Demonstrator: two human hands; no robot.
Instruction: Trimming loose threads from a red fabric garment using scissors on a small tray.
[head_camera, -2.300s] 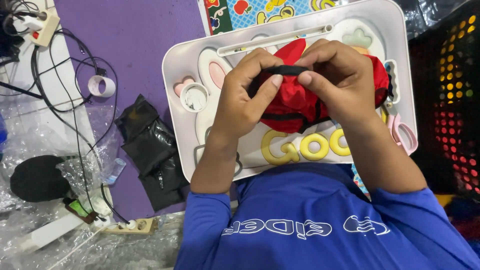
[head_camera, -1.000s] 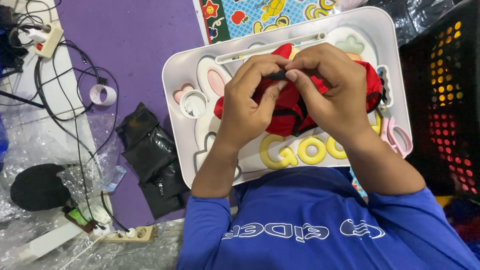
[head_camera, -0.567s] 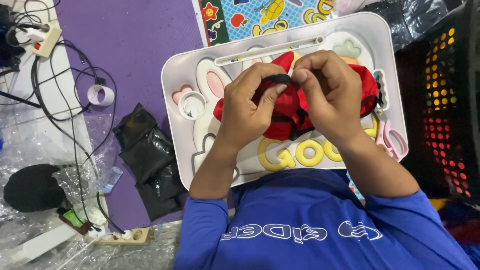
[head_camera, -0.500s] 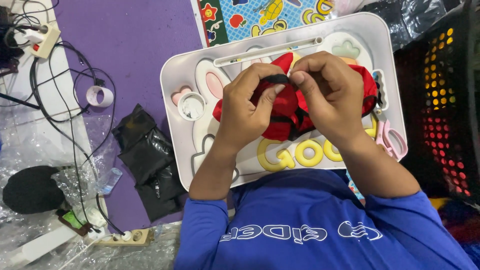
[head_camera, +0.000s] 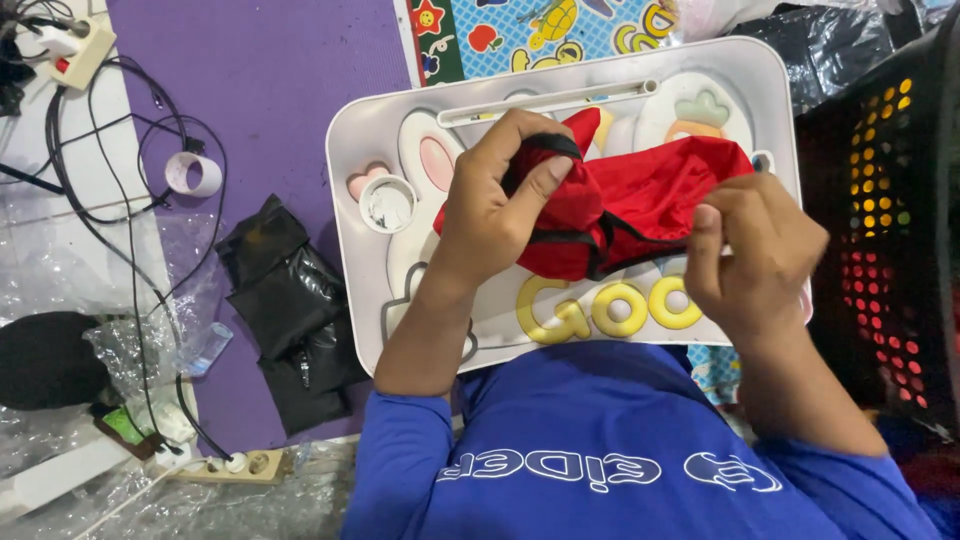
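We look down on a purple mat (head_camera: 270, 90) covering the floor, with a colourful cartoon-printed play mat (head_camera: 530, 35) above it. A white plastic lap tray with raised bunny shapes and yellow letters (head_camera: 360, 150) lies across it. To its left we see a crumpled black plastic bag (head_camera: 285, 300), a small roll of white tape (head_camera: 193, 173), tangled black cables (head_camera: 90, 150) and a beige power strip (head_camera: 235, 465). Clear plastic sheeting (head_camera: 60, 300) covers the left side. A black perforated plastic basket (head_camera: 880, 200) stands at the right. The light is even.

Bright even light, sharp, soft shadows
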